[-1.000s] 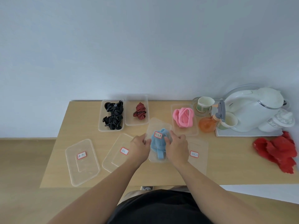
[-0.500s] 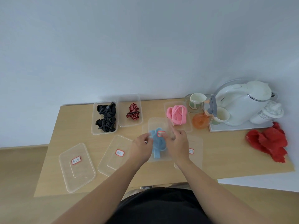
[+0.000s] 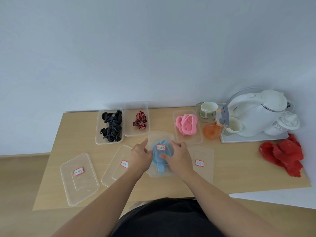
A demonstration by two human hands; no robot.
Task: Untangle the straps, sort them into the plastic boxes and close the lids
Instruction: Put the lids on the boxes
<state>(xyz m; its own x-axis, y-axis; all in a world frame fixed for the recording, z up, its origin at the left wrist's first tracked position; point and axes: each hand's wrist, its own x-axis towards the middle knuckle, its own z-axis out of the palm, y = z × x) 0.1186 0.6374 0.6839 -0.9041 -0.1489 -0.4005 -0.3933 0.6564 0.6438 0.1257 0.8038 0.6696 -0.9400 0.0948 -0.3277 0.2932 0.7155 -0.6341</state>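
Wooden table point(image 3: 239, 177) against a pale wall, seen from above. Centre front: clear plastic box point(image 3: 159, 172) holding a blue strap point(image 3: 158, 161), with a clear lid point(image 3: 160, 136) bearing a red-edged label point(image 3: 161, 147) laid over it; whether the lid is snapped shut cannot be told. Left hand point(image 3: 139, 157) on the lid's left edge, index finger pointing away from the person, remaining fingers curled down on the rim. Right hand point(image 3: 177, 155) on the lid's right side, fingers slightly spread and bent, tips pressing the top near the label. Back row, left to right: open box point(image 3: 98, 134) filled with black straps point(image 3: 112, 126); open box point(image 3: 127, 132) just beside it with one red-and-black striped strap point(image 3: 140, 120); open box point(image 3: 198, 140) to the right of the centre one with a coiled pink strap point(image 3: 186, 124). Front row, loose lids lying flat, each labelled: one point(image 3: 79, 178) at far left, one point(image 3: 114, 168) partly under the left forearm, one point(image 3: 203, 161) to the right of the right hand. Right end of table: white tray point(image 3: 248, 139) carrying a white kettle point(image 3: 253, 113), a white teapot point(image 3: 283, 124) and a paper cup point(image 3: 234, 128); a second paper cup point(image 3: 207, 110) in a glass just beside the tray; an orange bottle point(image 3: 212, 131) lying near the pink strap's box; crumpled red cloth point(image 3: 283, 154) near the table's right edge.
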